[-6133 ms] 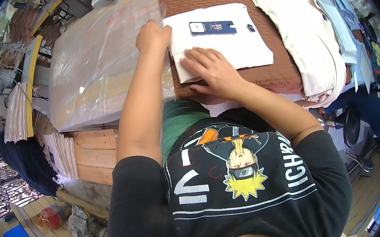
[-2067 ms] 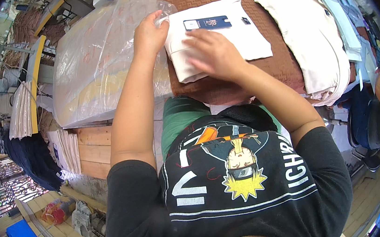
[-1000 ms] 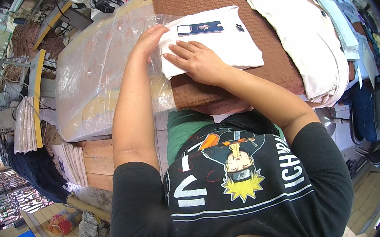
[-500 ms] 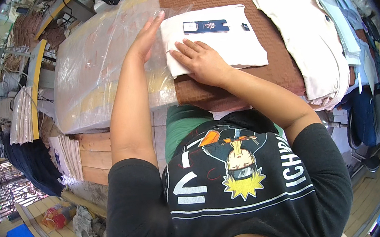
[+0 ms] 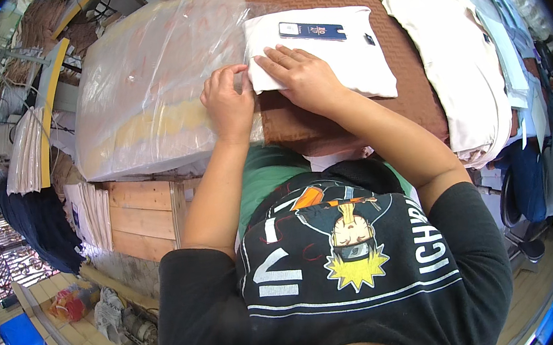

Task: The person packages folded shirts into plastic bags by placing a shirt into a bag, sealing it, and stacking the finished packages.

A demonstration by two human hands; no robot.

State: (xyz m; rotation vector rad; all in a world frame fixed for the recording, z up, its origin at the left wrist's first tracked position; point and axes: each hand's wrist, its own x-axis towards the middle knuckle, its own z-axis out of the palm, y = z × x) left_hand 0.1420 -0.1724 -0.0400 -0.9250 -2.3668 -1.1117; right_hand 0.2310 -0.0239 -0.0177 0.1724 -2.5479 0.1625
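Observation:
A folded white garment point(image 5: 352, 61) lies flat on a brown textured cloth point(image 5: 292, 126). A long dark blue card tag point(image 5: 312, 31) rests on its top, with a small dark label point(image 5: 368, 39) near the right edge. My right hand point(image 5: 303, 77) is spread flat on the garment's near left part, fingers stretched. At the left edge of the garment is my left hand point(image 5: 229, 103), over the clear plastic sheet point(image 5: 158, 90). Its fingers are bent, with a gap between thumb and forefinger, and the thumb is at the garment's edge.
More off-white garments point(image 5: 452, 64) lie along the right side, beside piles of blue and dark clothes point(image 5: 529, 171). At left are a yellow-edged board point(image 5: 54, 106), hanging dark cloth point(image 5: 37, 227) and a wooden crate point(image 5: 142, 218). A blue box point(image 5: 23, 341) stands at lower left.
My left hand has come down and nearer from the far left corner to the garment's left edge, its fingers now bent. My right hand stays flat on the garment.

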